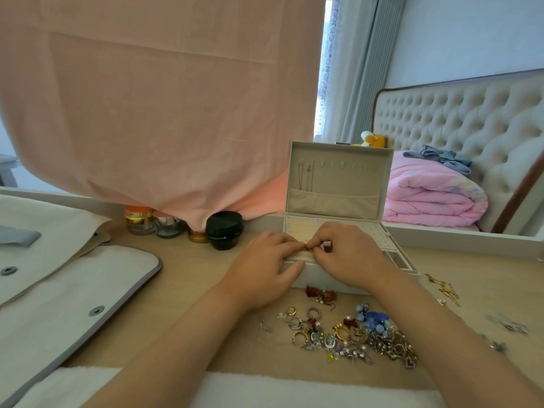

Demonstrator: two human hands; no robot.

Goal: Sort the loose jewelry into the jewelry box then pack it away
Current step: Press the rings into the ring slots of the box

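A white jewelry box (394, 251) stands open on the wooden table, its lid (338, 178) upright with beige lining and a few pieces pinned inside. My left hand (265, 266) rests on the box's front edge, fingertips at the ring rolls (300, 228). My right hand (350, 254) meets it there, fingers curled and pinching a small gold piece (308, 248) over the rolls. A heap of loose jewelry (347, 334) lies on the table in front of the box, with rings, beads and a blue flower piece.
Glass jars (153, 222) and a black jar (224, 229) stand left of the box under a hanging pink cloth (162, 98). A cream organizer (59, 275) covers the left. Gold chains (444, 288) and silver pieces (506, 325) lie at right. A bed shows behind.
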